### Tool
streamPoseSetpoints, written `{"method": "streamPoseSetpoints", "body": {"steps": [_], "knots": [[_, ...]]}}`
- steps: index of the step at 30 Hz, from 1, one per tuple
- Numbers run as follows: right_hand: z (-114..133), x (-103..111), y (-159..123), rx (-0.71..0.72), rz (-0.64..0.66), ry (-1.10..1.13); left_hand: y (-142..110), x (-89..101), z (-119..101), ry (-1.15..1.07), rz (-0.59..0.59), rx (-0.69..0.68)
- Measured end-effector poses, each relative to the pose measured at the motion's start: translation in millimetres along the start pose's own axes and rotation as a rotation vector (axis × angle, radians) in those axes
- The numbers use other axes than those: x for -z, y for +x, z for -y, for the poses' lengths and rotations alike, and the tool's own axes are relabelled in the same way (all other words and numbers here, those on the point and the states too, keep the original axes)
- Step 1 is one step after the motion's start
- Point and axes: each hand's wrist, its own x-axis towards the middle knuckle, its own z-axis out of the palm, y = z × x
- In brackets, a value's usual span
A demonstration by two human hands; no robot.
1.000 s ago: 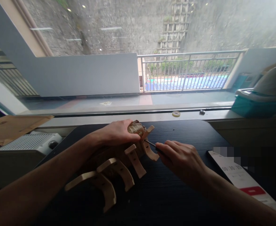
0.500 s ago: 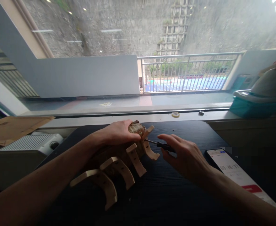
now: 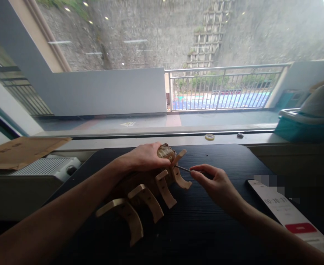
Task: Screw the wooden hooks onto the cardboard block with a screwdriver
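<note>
We are clasping the brown rounded piece (image 3: 166,152) near the far edge of the dark, grained worktop (image 3: 235,159) in our left grip (image 3: 145,156) and pinching a screwdriver (image 3: 183,168) in our right grip (image 3: 215,182), its metal shaft reaching the farthest curved wooden bracket (image 3: 181,180), room lying open toward the far right corner.

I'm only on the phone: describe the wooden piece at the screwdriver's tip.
On the black table, four pale, curved wooden pieces line a brown log-like body. Look for the farthest piece, at the row's right end. Unlike its neighbours, it has the tip of the screwdriver at it.
</note>
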Motion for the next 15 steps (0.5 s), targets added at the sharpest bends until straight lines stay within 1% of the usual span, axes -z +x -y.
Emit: {"method": "streamPoseSetpoints", "body": {"steps": [2, 3, 5, 8, 9, 10, 11, 12, 13, 15], "knots": [[4.4, 8.7, -1.1, 0.044, 0.023, -0.157, -0.1, -0.2, 0.6, -0.02, 0.007, 0.007], [5.9, 12.7, -1.9, 0.102, 0.023, -0.245, -0.1, -0.2, 1.0, -0.022, 0.009, 0.005], [6.9, 18.8, -3.6, 0.311, 0.023, -0.43, 0.2, -0.5, 1.9, -0.013, 0.001, -0.004], [3.3, 20.7, -3.4, 0.697, 0.036, -0.719, 0.6, -0.8, 2.4, 0.001, -0.015, -0.013], [1.3, 19.2, -2.4, 0.782, 0.026, -0.772, 0.7, -0.9, 2.2, 0.006, -0.022, -0.012], [-0.9, 16.8, -1.3, 0.825, 0.01, -0.776, 0.8, -0.9, 1.9, 0.011, -0.025, -0.008], [-3.0, 13.6, -0.1, 0.817, -0.014, -0.722, 0.9, -0.9, 1.5, 0.015, -0.025, -0.003], [-4.9, 9.9, 0.9, 0.754, -0.041, -0.619, 1.0, -0.9, 1.1, 0.014, -0.022, 0.003], [-6.4, 6.1, 1.7, 0.639, -0.07, -0.484, 1.1, -1.0, 0.9, 0.011, -0.017, 0.007], [-8.5, -0.2, 2.5, 0.332, -0.102, -0.193, 1.5, -1.4, 0.9, 0.001, -0.008, 0.004]]}}
